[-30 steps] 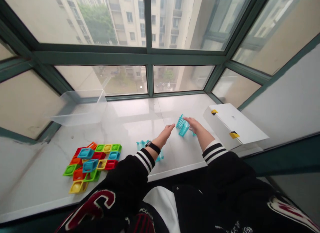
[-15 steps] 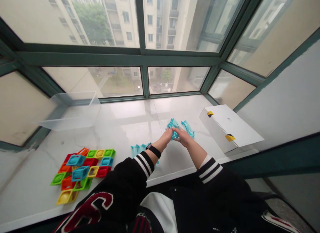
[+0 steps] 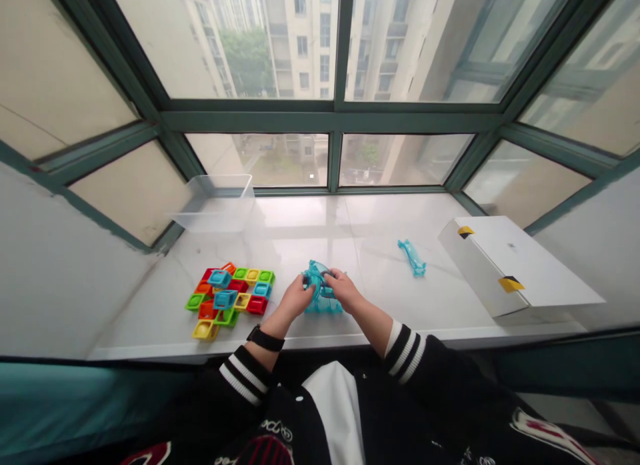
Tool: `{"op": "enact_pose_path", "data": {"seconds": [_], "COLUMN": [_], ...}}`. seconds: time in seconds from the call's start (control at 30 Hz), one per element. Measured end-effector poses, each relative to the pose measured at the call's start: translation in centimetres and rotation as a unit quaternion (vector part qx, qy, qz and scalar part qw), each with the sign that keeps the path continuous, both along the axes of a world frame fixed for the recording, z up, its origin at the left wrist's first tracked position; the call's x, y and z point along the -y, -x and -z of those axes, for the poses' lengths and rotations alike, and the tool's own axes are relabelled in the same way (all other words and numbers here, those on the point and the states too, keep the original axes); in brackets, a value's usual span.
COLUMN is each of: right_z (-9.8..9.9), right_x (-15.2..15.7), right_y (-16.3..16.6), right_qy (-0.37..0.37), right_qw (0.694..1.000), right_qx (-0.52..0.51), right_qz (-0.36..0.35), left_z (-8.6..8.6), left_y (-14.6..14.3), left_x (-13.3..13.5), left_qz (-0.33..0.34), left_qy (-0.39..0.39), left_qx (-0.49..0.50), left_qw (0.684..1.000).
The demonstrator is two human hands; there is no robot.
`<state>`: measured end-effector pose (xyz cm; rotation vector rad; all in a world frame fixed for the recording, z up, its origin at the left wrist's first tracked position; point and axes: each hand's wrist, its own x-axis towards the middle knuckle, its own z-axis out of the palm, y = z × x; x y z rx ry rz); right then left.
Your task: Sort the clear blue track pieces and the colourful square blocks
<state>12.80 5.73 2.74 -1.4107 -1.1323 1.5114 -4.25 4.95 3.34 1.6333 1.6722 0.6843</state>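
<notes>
White sill carries white box at right, clear tub at far left, coloured blocks at near left; left hand and right hand grip a blue piece near centre, a loose blue strip lying to the right.

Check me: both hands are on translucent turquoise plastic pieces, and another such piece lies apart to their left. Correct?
Wrong side. The left hand and right hand are indeed on translucent turquoise plastic pieces, but the separate piece lies to their right, as the head view shows.
</notes>
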Motion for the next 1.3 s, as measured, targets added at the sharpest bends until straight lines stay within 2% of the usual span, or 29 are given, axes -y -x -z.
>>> {"op": "enact_pose_path", "data": {"seconds": [0.13, 0.3, 0.37, 0.43, 0.53, 0.63, 0.8, 1.07, 1.3], "right_z": [1.0, 1.5, 2.0, 2.5, 3.4, 3.7, 3.2, 2.6, 2.5], "right_x": [-1.0, -1.3, -1.2, -1.1, -1.0, -1.4, -3.0, -6.0, -8.0], "right_y": [-1.8, -4.0, -4.2, -4.0, -3.3, -2.6, -1.9, -1.5, -1.1], "right_qy": [-0.042, -0.064, -0.094, -0.153, -0.249, -0.289, -0.256, -0.206, -0.186], "right_qw": [0.992, 0.983, 0.975, 0.958, 0.915, 0.88, 0.872, 0.866, 0.869], "right_qx": [0.109, 0.16, 0.192, 0.238, 0.316, 0.378, 0.417, 0.455, 0.457], "right_qz": [0.036, 0.058, 0.061, 0.056, 0.037, 0.015, -0.018, -0.027, -0.006], "left_z": [0.5, 0.8, 1.0, 1.3, 1.7, 2.0, 1.8, 1.0, 0.8], "left_y": [0.1, 0.6, 0.8, 0.9, 0.9, 0.7, 0.7, 0.7, -1.1], "left_x": [-0.2, -0.3, -0.3, -0.4, -0.5, -0.4, -0.1, 0.3, 1.7], "left_qz": [0.007, -0.003, -0.01, -0.018, -0.034, -0.041, -0.038, -0.032, 0.033], "left_qy": [-0.022, -0.04, -0.042, -0.043, -0.047, -0.057, -0.081, -0.104, -0.127], "left_qx": [-0.036, -0.074, -0.081, -0.083, -0.085, -0.087, -0.095, -0.113, -0.167], "left_qw": [0.999, 0.996, 0.996, 0.995, 0.995, 0.994, 0.991, 0.988, 0.977]}}
